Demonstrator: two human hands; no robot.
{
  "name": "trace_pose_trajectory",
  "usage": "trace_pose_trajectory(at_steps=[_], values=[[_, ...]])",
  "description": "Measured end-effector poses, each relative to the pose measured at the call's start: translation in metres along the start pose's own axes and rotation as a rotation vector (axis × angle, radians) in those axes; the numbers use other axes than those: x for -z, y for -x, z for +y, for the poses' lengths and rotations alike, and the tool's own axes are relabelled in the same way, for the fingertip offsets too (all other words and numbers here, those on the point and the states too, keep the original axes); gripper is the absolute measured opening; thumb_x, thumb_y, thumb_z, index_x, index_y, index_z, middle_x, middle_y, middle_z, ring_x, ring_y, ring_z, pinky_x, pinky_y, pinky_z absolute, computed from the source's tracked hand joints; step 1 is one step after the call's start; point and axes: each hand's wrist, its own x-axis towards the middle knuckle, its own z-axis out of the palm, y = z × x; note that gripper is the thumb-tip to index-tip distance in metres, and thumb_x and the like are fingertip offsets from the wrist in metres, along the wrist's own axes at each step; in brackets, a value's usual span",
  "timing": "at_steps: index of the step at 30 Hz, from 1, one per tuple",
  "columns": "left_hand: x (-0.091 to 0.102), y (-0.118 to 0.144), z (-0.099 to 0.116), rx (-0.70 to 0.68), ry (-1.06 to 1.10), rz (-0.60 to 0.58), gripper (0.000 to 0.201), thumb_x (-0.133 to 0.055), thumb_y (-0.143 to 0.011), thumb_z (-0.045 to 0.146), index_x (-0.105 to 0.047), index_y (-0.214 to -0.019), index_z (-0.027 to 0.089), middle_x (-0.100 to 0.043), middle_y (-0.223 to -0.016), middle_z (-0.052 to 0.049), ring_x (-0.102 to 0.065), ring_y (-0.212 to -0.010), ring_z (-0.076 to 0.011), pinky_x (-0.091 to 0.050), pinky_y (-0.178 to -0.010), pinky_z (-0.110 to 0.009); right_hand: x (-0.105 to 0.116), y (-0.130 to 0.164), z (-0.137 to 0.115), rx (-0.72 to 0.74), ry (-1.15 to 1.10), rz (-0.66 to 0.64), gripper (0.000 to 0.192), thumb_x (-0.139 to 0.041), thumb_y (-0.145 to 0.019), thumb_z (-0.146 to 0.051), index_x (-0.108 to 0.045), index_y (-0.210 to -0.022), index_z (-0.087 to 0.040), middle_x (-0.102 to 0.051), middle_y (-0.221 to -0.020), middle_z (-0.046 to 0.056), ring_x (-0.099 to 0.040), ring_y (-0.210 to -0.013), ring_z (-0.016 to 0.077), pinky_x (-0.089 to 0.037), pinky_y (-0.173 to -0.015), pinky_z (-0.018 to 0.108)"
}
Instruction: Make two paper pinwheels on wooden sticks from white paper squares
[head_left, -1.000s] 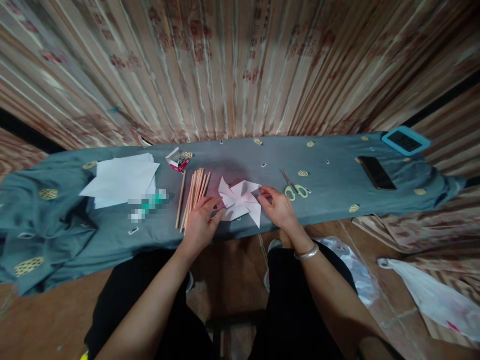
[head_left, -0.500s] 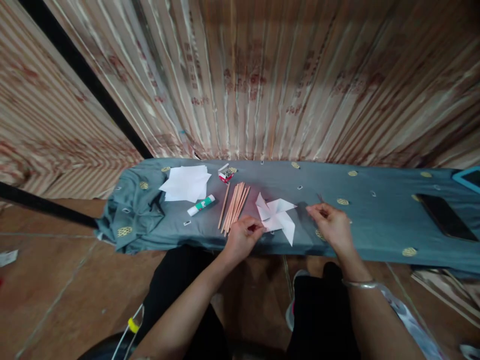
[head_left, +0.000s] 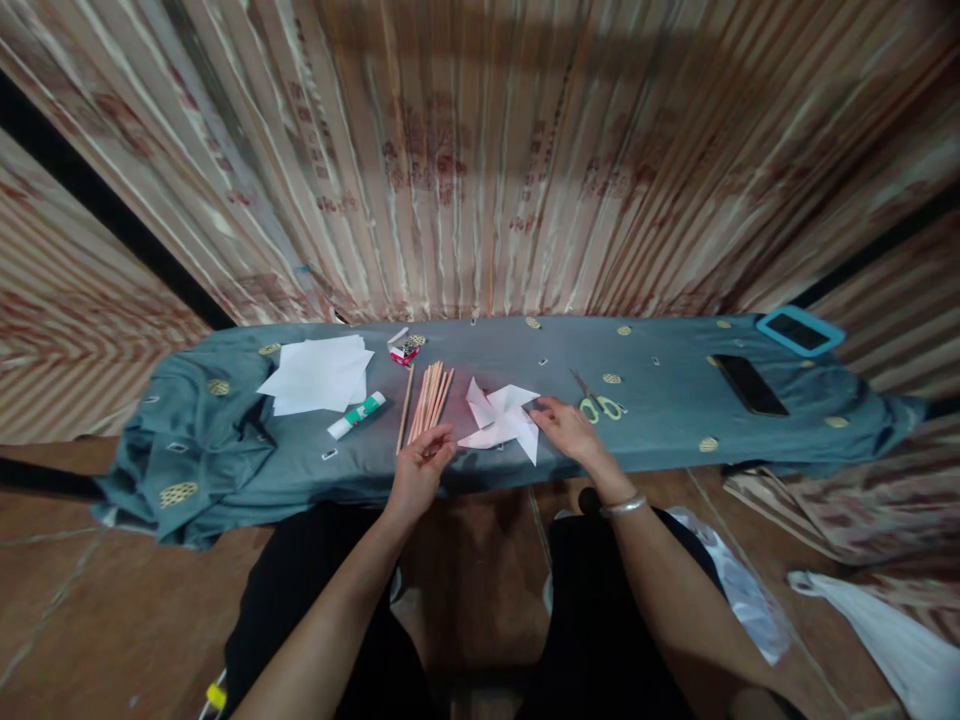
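A white folded paper pinwheel (head_left: 501, 421) lies flat on the long desk covered with a grey-blue cloth (head_left: 660, 405), close to the near edge and about in the middle. The right hand (head_left: 571, 432) rests on the cloth just beside the pinwheel's right side, and its fingertips touch the paper there. Its grip is loose and open, holding nothing. The left hand (head_left: 421, 468) sits at the near edge of the desk, just left of the pinwheel. Its fingers curl in, with the tips at the near ends of a bunch of thin wooden sticks (head_left: 428, 398). I cannot tell if the grip is closed on a stick or only touching.

Left of the sticks lies a white glue stick with a green label (head_left: 357, 414), and past it a stack of white paper sheets (head_left: 318, 372). A small red and white box (head_left: 404, 351) sits behind the sticks. Green-handled scissors (head_left: 596, 400) lie right of the right hand. Farther right are a black phone (head_left: 748, 384) and a blue-framed tablet (head_left: 799, 330).
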Motion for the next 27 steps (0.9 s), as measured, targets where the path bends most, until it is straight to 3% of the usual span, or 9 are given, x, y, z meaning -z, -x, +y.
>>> trace_pose_trajectory(at_steps=[5, 9, 14, 19, 27], values=[[-0.007, 0.0, -0.005, 0.104, 0.156, 0.009, 0.056, -0.083, -0.056, 0.03, -0.066, -0.107, 0.014, -0.071, -0.104, -0.01, -0.066, -0.103, -0.0224, -0.048, -0.096, -0.038, -0.003, 0.0, 0.002, -0.033, -0.016, -0.021, 0.034, -0.056, -0.088, -0.032, -0.064, -0.117, -0.018, -0.076, -0.096, 0.01, -0.07, -0.096, 0.0272, -0.052, -0.081, 0.036], [-0.014, -0.008, -0.011, 0.163, 0.193, 0.019, 0.058, -0.081, -0.062, 0.023, -0.06, -0.114, 0.014, -0.067, -0.116, -0.015, -0.06, -0.117, -0.025, -0.045, -0.099, -0.038, -0.005, -0.006, 0.006, -0.054, -0.078, -0.037, 0.032, -0.058, -0.087, -0.032, -0.065, -0.115, -0.019, -0.077, -0.094, 0.008, -0.071, -0.088, 0.023, -0.053, -0.077, 0.033], [-0.025, -0.029, -0.01, 0.237, 0.163, 0.043, 0.051, -0.078, -0.066, 0.017, -0.057, -0.113, 0.016, -0.068, -0.113, -0.014, -0.064, -0.109, -0.0221, -0.049, -0.09, -0.033, -0.012, -0.019, 0.011, -0.067, -0.205, -0.06, 0.03, -0.062, -0.084, -0.034, -0.067, -0.11, -0.019, -0.076, -0.084, 0.004, -0.071, -0.076, 0.018, -0.055, -0.071, 0.029], [-0.033, -0.045, -0.006, 0.27, 0.121, 0.027, 0.06, -0.079, -0.063, 0.018, -0.055, -0.118, 0.015, -0.071, -0.106, -0.012, -0.068, -0.095, -0.0216, -0.05, -0.076, -0.03, -0.024, -0.029, 0.016, -0.106, -0.323, -0.044, 0.031, -0.067, -0.08, -0.035, -0.068, -0.106, -0.019, -0.075, -0.078, 0.002, -0.07, -0.072, 0.0157, -0.055, -0.069, 0.027], [-0.033, -0.05, -0.004, 0.244, 0.104, 0.027, 0.065, -0.08, -0.061, 0.017, -0.054, -0.121, 0.017, -0.073, -0.103, -0.01, -0.067, -0.098, -0.0234, -0.049, -0.082, -0.036, -0.041, -0.028, 0.027, -0.159, -0.493, -0.015, 0.034, -0.074, -0.073, -0.033, -0.067, -0.103, -0.017, -0.075, -0.074, 0.003, -0.071, -0.071, 0.0181, -0.056, -0.068, 0.03]])
